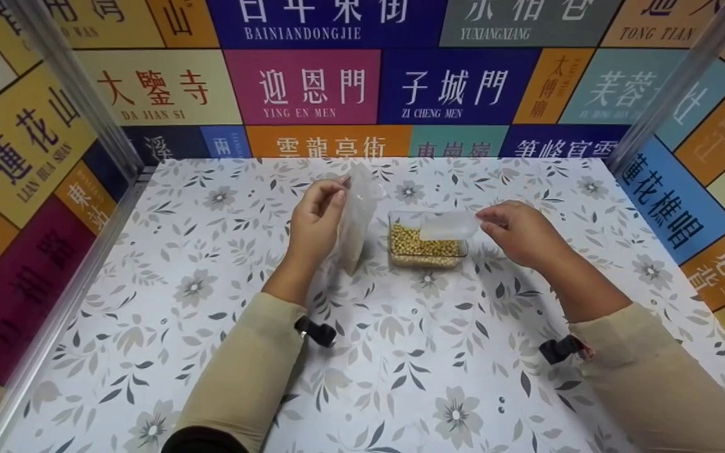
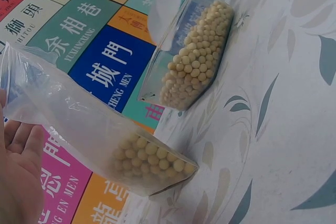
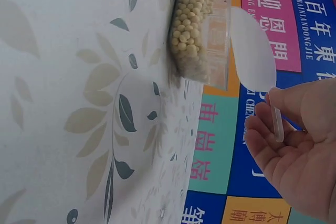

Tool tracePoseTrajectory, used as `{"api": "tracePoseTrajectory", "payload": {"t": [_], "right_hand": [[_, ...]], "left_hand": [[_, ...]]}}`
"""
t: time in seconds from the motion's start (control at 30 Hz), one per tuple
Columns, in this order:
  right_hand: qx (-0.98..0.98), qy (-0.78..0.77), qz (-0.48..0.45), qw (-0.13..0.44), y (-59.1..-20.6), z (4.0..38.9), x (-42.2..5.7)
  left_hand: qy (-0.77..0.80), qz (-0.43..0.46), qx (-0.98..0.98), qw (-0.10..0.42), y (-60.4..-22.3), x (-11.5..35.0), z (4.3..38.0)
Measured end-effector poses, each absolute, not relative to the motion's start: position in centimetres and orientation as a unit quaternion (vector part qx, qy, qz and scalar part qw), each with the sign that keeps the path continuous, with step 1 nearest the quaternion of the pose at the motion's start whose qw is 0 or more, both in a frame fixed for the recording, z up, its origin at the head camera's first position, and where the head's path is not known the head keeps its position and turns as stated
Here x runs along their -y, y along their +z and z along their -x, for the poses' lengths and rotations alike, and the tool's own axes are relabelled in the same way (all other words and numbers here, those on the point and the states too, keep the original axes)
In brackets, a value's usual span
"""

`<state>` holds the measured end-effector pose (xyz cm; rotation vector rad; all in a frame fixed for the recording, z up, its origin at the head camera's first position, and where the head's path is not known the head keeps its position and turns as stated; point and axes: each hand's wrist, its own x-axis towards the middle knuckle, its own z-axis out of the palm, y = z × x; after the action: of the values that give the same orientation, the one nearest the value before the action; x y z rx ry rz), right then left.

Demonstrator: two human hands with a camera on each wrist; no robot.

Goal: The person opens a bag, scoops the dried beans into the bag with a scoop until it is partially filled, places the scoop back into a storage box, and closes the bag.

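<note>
Currently we've got two containers w/ pale yellow beans on the go, side by side on the floral cloth (image 1: 387,365). Our left hand (image 1: 313,220) pinches the upper edge of a translucent plastic bag (image 1: 359,214) b/w thumb & fingers; it hangs tall & narrow, w/ a batch of beans (image 2: 149,158) gathered at its lower end & the upper part slack. Its bottom reaches down to the cloth, tho we can't tell if any weight rests there. Just right of it, apart from it, sits a clear rectangular box (image 3: 216,51), open-topped, approx. level on the cloth. Inside we see a good heap of beans (image 1: 408,239), lying below the rim & showing thru the walls. Our right hand (image 1: 523,236) has thumb & fingers clamped on the handle of a whitish see-thru scoop (image 1: 445,225), whose blade lies over the box's right/rear part in the head view; can't tell if it touches the rim. Behind, we've a wall of coloured sign panels (image 1: 306,88) w/ Chinese chars & romanised names
</note>
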<state>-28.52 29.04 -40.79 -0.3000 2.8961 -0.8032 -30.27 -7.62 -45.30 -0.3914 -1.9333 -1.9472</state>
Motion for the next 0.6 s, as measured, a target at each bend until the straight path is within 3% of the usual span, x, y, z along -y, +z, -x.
{"api": "tracePoseTrajectory", "payload": {"t": [0.27, 0.6], "right_hand": [[-0.966, -0.228, 0.111, 0.051, -41.2, 28.5, -28.1], [-0.971, -0.191, 0.141, -0.008, -41.7, 28.6, -26.7]], "left_hand": [[-0.695, 0.146, 0.681, 0.178, -45.3, 7.6, 30.1], [-0.710, 0.154, 0.661, 0.185, -45.4, 7.5, 30.3]]}}
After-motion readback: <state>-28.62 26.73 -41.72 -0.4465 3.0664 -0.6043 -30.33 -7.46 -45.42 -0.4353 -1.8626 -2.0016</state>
